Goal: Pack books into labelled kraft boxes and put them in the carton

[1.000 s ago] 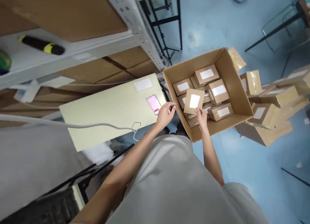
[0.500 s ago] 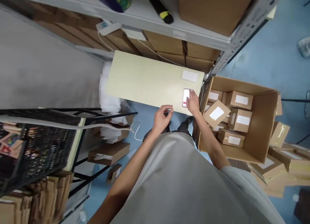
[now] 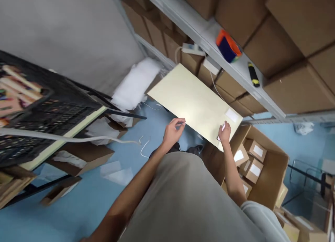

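On the right part of a pale yellow tabletop [image 3: 188,92], my right hand [image 3: 225,132] has its fingers around a smartphone [image 3: 220,138]. The hand covers much of the phone, and a strip of its screen and edge shows. My left hand [image 3: 171,133] hovers just off the table's front edge, its fingers curled and their tips close to the thumb. Whatever may be between those tips is too small to make out. A white paper label [image 3: 231,115] lies on the tabletop beyond my right hand.
To the right stands a large open carton [image 3: 273,172] with several labelled small boxes. Behind the table a metal shelf [image 3: 199,29] holds cartons, a tape roll [image 3: 227,46] and a box cutter [image 3: 253,75]. At left are a black crate [image 3: 65,112] and a white cable [image 3: 78,140].
The view has turned, so the table now slants down to the right. My right hand has gone from touching the phone's screen to gripping the phone. My left hand stays curled.
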### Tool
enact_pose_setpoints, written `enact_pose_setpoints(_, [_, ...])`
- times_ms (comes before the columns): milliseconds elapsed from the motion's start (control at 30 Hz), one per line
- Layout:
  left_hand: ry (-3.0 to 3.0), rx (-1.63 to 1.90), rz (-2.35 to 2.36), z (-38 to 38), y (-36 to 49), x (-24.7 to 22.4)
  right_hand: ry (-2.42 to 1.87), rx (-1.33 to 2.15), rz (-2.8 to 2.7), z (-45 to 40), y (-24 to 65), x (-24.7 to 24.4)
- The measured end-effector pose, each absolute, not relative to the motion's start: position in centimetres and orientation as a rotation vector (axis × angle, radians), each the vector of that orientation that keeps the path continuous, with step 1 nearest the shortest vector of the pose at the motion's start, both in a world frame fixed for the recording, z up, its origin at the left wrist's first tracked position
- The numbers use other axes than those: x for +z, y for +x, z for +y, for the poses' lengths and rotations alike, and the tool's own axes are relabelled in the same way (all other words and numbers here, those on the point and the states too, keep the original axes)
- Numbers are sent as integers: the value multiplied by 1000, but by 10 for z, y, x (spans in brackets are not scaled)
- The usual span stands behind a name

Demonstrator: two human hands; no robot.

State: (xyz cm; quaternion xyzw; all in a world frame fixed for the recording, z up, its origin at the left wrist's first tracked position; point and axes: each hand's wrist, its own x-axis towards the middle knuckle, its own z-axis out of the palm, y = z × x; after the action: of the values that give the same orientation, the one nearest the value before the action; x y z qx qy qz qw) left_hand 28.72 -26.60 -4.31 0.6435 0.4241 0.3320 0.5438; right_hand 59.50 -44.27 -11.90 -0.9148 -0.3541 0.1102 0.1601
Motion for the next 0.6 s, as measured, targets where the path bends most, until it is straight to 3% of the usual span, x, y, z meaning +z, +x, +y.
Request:
enact_pose_setpoints(167, [1487, 967, 1090, -183, 223, -24, -2285, 175, -1270, -337, 503, -92])
enact_pose_setpoints(400, [1408, 1098, 1228, -85, 146, 3, -1888, 372, -1680, -168, 370, -62])
enact_pose_setpoints(600, [1335, 1230, 1311, -3, 131, 12, -1604, 561, -1935, -56, 302, -46])
